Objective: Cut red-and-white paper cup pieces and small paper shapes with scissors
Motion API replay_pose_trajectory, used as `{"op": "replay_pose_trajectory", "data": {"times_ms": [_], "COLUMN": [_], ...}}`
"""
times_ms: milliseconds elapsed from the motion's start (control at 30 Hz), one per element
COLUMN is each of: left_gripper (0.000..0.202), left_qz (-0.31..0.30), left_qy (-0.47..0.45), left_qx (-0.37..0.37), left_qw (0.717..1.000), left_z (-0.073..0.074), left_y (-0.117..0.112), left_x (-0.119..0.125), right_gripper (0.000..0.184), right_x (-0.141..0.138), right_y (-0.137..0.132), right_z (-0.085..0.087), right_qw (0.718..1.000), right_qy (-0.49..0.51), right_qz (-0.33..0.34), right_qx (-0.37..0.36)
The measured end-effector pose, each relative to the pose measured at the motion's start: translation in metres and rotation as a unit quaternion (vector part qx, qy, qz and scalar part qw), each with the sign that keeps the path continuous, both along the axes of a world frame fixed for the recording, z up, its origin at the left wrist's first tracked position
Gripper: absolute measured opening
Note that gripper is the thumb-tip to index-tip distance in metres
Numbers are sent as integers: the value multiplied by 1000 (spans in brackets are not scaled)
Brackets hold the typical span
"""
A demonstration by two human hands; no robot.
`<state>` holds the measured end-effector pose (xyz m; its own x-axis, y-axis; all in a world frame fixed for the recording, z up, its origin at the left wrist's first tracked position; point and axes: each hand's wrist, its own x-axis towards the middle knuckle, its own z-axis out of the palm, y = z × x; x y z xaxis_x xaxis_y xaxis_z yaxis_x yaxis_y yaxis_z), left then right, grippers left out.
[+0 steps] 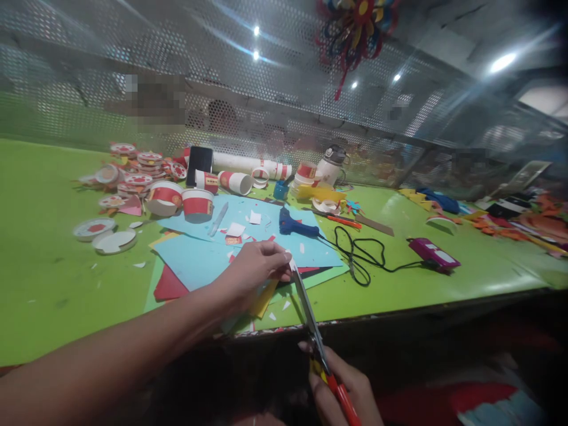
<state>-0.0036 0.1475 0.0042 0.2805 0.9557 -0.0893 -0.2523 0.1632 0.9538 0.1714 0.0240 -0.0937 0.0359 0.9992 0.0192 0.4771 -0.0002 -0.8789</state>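
Note:
My left hand (264,260) is closed in a pinch on a small white piece of paper (291,260), mostly hidden by the fingers. In my right hand (341,387) is a pair of scissors (310,310) with red and yellow handles, its blades pointing up and away from me. The blade tips meet the white paper at my left fingertips. Beneath my left hand lie light blue paper sheets (190,260) over red, yellow and green ones. White and red scraps (235,229) are scattered on them, and a blue glue gun (297,225) rests just beyond.
Paper cups (197,204), a dark phone (199,165) and stacked red-white discs (148,160) stand at the back left. A black cord (373,242) runs to a purple box (433,254). An orange cutter (344,222) and a bottle (331,167) sit further back. The green table's (399,305) front edge is near me.

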Motion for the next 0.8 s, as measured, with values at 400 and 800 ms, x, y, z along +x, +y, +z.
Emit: {"op": "replay_pose_trajectory", "data": {"times_ms": [400,800], "left_gripper": [16,19], "left_qz": [1,7], "left_qy": [2,15], "left_qx": [-6,-3], "left_qw": [1000,1000], "left_z": [-3,3], "left_y": [0,-3], "left_x": [2,3], "right_gripper": [38,35], "right_x": [-3,-8], "right_y": [0,0], "right_z": [8,17], "right_qw": [999,999], "right_qy": [38,45], "right_qz": [9,-6], "right_qx": [-7,12]}}
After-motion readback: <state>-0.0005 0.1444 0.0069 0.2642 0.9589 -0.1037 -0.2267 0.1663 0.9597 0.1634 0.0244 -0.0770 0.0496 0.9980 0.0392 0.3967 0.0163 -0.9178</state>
